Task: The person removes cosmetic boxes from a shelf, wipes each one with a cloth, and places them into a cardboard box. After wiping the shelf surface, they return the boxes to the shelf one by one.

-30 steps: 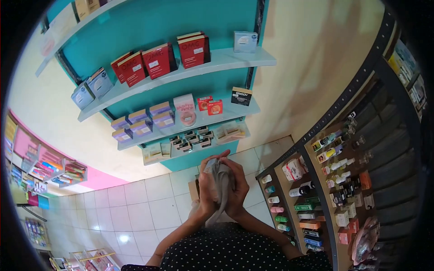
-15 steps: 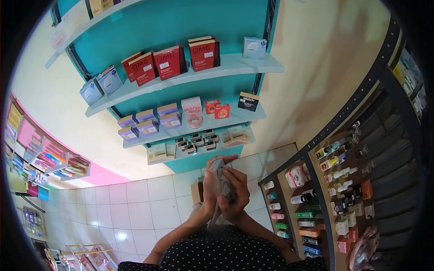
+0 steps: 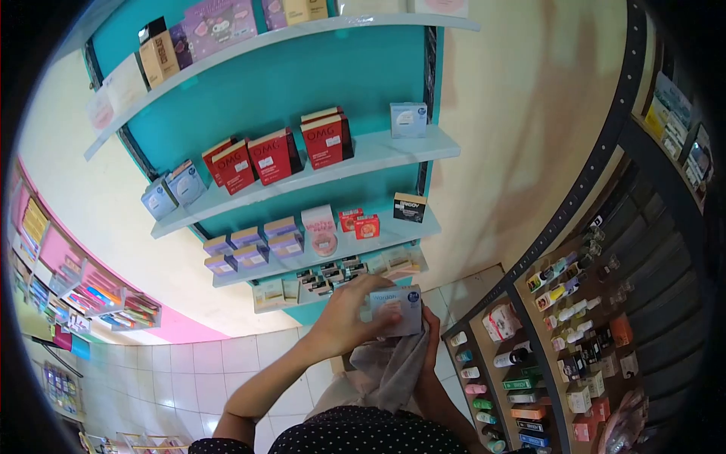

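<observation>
A small light-blue box (image 3: 407, 319) with a round dark-blue mark is in front of my body, its printed face turned up. My left hand (image 3: 344, 318) is closed on its left side, the thumb across the face. A grey cloth (image 3: 397, 367) hangs below and behind the box. Along the box's right edge is my right hand (image 3: 431, 340), closed round the cloth, with most of its fingers hidden behind cloth and box.
Ahead, a turquoise wall unit has a shelf (image 3: 363, 155) with red OMG boxes (image 3: 272, 155) and light-blue boxes (image 3: 408, 119). Lower down are purple boxes (image 3: 246, 238) and a black box (image 3: 409, 207). At right stands a rack (image 3: 548, 348) of bottles and boxes.
My hands were pressed together around the grey cloth; now the light-blue box shows in my left hand and the cloth hangs down at the right. The view has tilted upward.
</observation>
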`<state>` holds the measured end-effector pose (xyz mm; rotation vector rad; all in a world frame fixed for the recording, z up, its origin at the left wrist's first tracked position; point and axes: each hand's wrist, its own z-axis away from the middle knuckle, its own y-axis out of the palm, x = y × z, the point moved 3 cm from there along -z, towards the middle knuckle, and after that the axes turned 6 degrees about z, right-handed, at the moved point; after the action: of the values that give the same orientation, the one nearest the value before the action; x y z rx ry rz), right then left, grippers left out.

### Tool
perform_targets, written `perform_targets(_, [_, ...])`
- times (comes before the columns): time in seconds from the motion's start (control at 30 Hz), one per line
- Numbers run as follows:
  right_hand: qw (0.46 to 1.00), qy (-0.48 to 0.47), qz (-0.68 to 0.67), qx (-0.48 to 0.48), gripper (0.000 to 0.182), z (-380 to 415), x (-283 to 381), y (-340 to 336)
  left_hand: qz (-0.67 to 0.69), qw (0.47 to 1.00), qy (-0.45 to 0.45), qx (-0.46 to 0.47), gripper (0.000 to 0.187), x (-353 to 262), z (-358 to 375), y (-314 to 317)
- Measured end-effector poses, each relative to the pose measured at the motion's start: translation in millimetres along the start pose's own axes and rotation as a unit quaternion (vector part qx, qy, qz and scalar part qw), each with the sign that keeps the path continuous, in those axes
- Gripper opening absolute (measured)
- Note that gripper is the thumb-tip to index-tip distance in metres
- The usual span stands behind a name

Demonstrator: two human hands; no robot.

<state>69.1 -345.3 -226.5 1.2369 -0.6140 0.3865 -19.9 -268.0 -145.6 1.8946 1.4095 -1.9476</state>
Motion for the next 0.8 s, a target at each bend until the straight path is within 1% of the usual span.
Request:
perform_targets(0.07, [1.0,0.004,-0.025,0.007,0.048,-1,4,1,-0.028,1.0,-0.007,0.003,0.037,-13,-9,-7])
perform_targets(0.13, [0.998,0.021,-0.051,-0.032,0.046,-1,5,0,-0.145,0.982,-0.047,0.11,0.034,-23,-20,-13])
perform_targets(0.17, [0.998,0.019,-0.053,-0.03,0.046,-4,3,-4,-0.13,0.979,-0.014,0.157,0.031,-21,-30,-16])
perform_targets(0.2, [0.995,0.005,-0.103,0.012,0.045,-9,0,-10,-0.133,0.978,-0.013,0.158,0.031,-24,-40,-22])
perform_targets(0.23, [0.987,-0.008,-0.152,0.053,0.043,-13,-2,-13,-0.124,0.981,0.005,0.151,0.032,-30,-52,-29])
perform_targets(0.27, [0.986,-0.01,-0.154,0.055,0.043,-15,-2,-17,-0.115,0.983,0.024,0.145,0.033,-36,-66,-36])
perform_targets(0.33, [0.984,-0.017,-0.165,0.072,0.043,-16,-2,-23,-0.153,0.984,0.062,0.063,0.028,-50,-100,-59])
perform_targets(0.4, [0.982,-0.02,-0.174,0.073,0.043,-18,-6,-30,-0.227,0.971,0.069,-0.02,0.028,-61,-138,-78])
perform_targets(0.47, [0.98,-0.023,-0.183,0.074,0.043,-17,-8,-34,-0.269,0.957,0.091,-0.062,0.029,-56,-176,-96])
perform_targets(0.53, [0.985,-0.031,-0.165,0.041,0.042,-16,-9,-38,-0.279,0.954,0.083,-0.064,0.031,-46,-205,-106])
perform_targets(0.6, [0.984,-0.034,-0.168,0.047,0.042,-15,-9,-40,-0.29,0.952,0.077,-0.067,0.034,-39,-221,-111])
perform_targets(0.67, [0.983,-0.039,-0.173,0.051,0.042,-15,-9,-42,-0.323,0.943,0.08,-0.027,0.032,-34,-232,-111])
perform_targets(0.8, [0.981,-0.046,-0.182,0.043,0.042,-15,-10,-45,-0.353,0.933,0.069,-0.001,0.034,-27,-244,-111])
